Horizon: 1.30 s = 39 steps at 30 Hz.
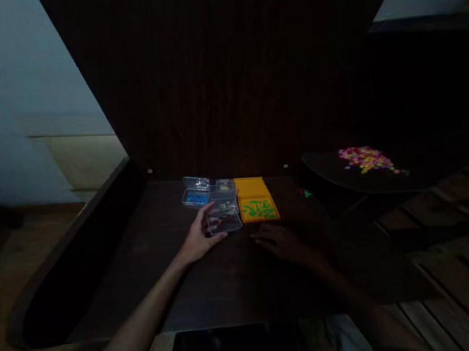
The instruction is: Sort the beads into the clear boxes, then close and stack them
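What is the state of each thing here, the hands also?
Left clear box: open, blue pieces inside
Near clear box: open, contents unclear
Yellow box: open, green pieces inside
Multicoloured pieces: heaped
Left hand: spread around near clear box
Right hand: half-curled, grip unclear

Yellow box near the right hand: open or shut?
Open. The yellow box has its lid laid back behind it, leaving the green pieces in view.

Dark table [223, 291] — clear plastic boxes [233, 230], open yellow box [249, 186] just beside
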{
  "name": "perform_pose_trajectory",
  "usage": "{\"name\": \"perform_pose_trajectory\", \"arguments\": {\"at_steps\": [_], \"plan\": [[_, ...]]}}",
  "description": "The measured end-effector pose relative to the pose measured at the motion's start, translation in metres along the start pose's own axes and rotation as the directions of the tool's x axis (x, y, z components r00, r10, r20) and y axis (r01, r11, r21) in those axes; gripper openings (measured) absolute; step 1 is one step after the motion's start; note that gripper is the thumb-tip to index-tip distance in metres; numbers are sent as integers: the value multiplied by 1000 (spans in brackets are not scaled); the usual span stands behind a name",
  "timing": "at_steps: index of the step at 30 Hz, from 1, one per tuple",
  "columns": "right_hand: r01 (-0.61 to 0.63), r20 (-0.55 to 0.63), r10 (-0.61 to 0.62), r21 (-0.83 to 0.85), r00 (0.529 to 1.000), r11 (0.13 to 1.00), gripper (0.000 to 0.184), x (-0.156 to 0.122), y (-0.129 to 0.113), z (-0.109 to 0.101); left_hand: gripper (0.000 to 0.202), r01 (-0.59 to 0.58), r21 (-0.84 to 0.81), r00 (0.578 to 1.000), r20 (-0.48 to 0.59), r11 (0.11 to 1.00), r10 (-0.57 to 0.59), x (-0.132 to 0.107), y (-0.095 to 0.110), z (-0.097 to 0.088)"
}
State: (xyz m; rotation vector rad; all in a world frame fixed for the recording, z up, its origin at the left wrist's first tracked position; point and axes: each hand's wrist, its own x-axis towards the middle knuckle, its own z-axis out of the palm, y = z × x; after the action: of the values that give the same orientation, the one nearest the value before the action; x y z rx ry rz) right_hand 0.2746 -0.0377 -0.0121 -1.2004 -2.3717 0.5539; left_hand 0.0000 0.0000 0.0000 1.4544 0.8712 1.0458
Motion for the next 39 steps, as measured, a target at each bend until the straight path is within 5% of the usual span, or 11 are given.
{"name": "perform_pose_trajectory", "arguments": {"at_steps": [9, 39], "plan": [[-38, 106, 36, 15, 994, 999, 40, -10, -2, -12, 85, -17, -2, 1000, 1, 1000, 17, 0, -3, -2], [-4, 174, 30, -148, 984, 989, 12, 5, -6, -17, 85, -17, 5, 1000, -2, 1000, 17, 0, -7, -2]]}}
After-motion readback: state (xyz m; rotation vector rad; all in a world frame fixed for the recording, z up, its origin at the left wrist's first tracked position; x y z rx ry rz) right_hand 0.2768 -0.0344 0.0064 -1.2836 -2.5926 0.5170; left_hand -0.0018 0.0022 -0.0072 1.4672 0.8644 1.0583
